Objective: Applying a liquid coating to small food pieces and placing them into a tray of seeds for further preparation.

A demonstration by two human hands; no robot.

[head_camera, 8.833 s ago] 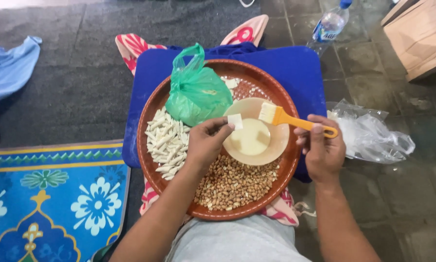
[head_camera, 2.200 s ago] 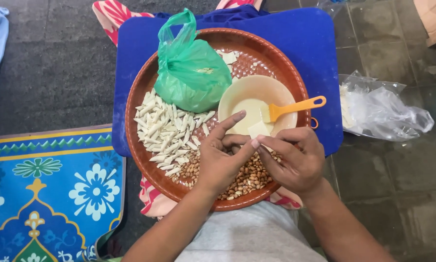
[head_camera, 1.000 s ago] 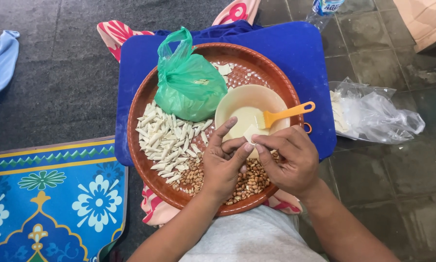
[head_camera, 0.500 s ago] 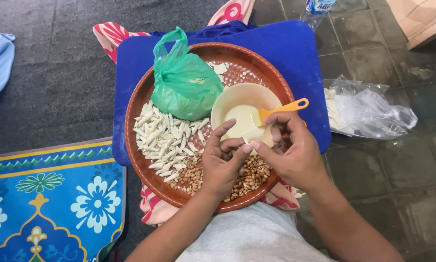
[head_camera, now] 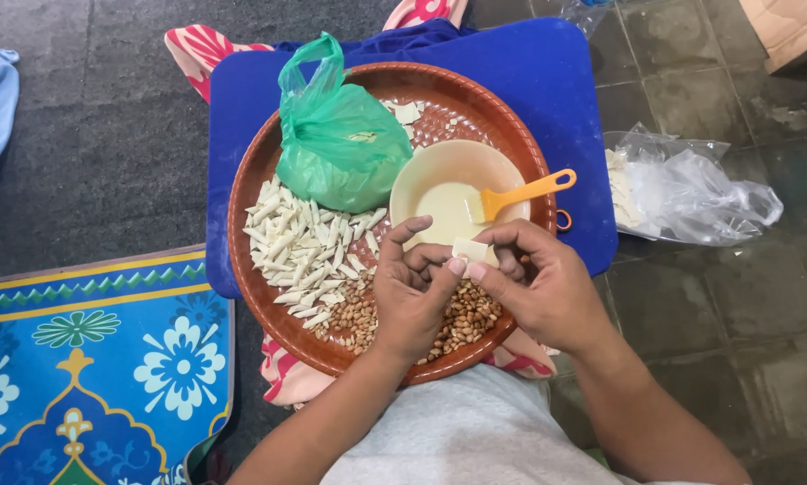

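Only the head view here, so everything is placed off the round brown tray (head_camera: 269,180) sitting on a blue board (head_camera: 583,108). Both hands meet just over the near edge of that tray, above the peanuts (head_camera: 462,323). The left hand (head_camera: 412,301) and right hand (head_camera: 533,287) are pinched narrow on one small pale wrapper piece (head_camera: 469,251), fingertips from each side touching it, thumbs tucked in close. That piece looks thin, soft and light, probably a bit floppy and easy to tear, so I'd guess a gentle pinch at its edges works better than squeezing the middle. Right behind the hands, toward the far side of the tray, is a cream bowl (head_camera: 421,180) with pale liquid and an orange brush (head_camera: 524,191) leaning on its rim. On the tray's left half there's a heap of little white rolled sticks (head_camera: 304,247), and at the tray's far left a knotted green plastic bag (head_camera: 340,144). Off the tray to the right, well apart, a crumpled clear plastic bag (head_camera: 700,184) lies on the tiled floor (head_camera: 745,314). No counter here; the board rests on a lap over a patterned cloth. To the tray's left there's a dark grey carpet (head_camera: 89,153) and a blue flowered mat (head_camera: 89,359).
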